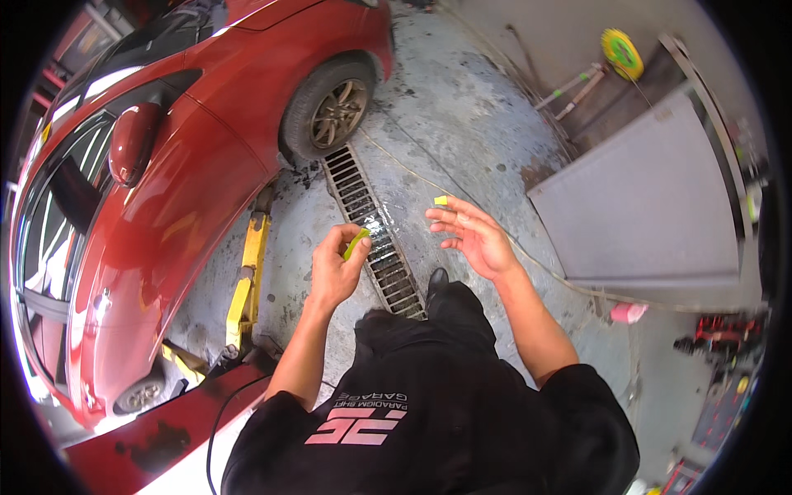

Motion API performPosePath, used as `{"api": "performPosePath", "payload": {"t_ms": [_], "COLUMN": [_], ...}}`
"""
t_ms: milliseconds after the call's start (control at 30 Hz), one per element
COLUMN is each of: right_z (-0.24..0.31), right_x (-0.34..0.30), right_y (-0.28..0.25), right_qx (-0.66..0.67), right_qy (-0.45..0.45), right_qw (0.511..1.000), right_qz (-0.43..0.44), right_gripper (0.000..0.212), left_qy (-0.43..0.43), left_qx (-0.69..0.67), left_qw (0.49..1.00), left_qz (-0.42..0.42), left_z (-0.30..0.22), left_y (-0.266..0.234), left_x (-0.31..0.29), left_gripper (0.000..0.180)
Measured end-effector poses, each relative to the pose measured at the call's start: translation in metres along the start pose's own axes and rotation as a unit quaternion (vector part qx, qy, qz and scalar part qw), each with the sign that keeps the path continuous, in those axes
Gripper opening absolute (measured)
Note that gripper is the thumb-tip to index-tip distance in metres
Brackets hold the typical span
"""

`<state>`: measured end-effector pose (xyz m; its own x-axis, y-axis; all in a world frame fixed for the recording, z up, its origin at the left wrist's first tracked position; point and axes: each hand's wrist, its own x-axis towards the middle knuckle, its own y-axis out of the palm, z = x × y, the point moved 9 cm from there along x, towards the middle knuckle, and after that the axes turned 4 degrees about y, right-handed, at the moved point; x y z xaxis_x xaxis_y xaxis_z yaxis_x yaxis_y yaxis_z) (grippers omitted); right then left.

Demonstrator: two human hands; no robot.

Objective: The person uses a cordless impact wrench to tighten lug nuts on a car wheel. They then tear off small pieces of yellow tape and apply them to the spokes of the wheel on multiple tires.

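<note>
While the left hand point(334, 266) pinches a yellow-green strip point(356, 243) between thumb and fingers, the right hand point(483, 239) is held up with its fingers loosely parted and curled. A small yellow piece point(441, 200) shows at the tip of its uppermost finger; from here I can't tell whether it is stuck there or lightly held. The strip and the piece are well apart, both in the air above the floor point(462, 115), the strip over the left edge of the metal drain grate point(388, 268) and the piece out past its right edge.

The person wears a black shirt point(503, 404), and a dark shoe point(438, 279) shows beside the grate's near right edge. At the grate's far end is a wheel point(337, 111) of the red car point(223, 124), which fills the floor's left side. A yellow lift arm point(250, 276) stands near the car's flank. Along the floor's right side, a thin cable point(540, 264) curves toward a large grey panel point(639, 194), with a pink object point(629, 313) near its bottom edge.
</note>
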<state>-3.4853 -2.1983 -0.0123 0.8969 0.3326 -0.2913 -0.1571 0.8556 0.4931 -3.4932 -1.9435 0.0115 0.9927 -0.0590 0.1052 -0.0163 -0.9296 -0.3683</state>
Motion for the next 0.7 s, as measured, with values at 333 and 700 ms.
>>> {"api": "performPosePath", "payload": {"t_ms": [333, 700], "right_z": [0.046, -0.2], "right_x": [0.296, 0.674], "right_y": [-0.032, -0.111], "right_qx": [-0.493, -0.607], "right_qy": [-0.058, -0.073], "right_qw": [0.868, 0.78], "right_qz": [0.001, 0.133], "right_gripper": [0.063, 0.095], "left_qy": [-0.102, -0.163], "left_qx": [-0.043, -0.1], "left_qw": [0.971, 0.948], "left_qz": [-0.214, -0.253], "left_z": [0.079, 0.37], "left_y": [-0.046, 0.028], "left_x": [0.159, 0.358], "left_gripper": [0.023, 0.039]}}
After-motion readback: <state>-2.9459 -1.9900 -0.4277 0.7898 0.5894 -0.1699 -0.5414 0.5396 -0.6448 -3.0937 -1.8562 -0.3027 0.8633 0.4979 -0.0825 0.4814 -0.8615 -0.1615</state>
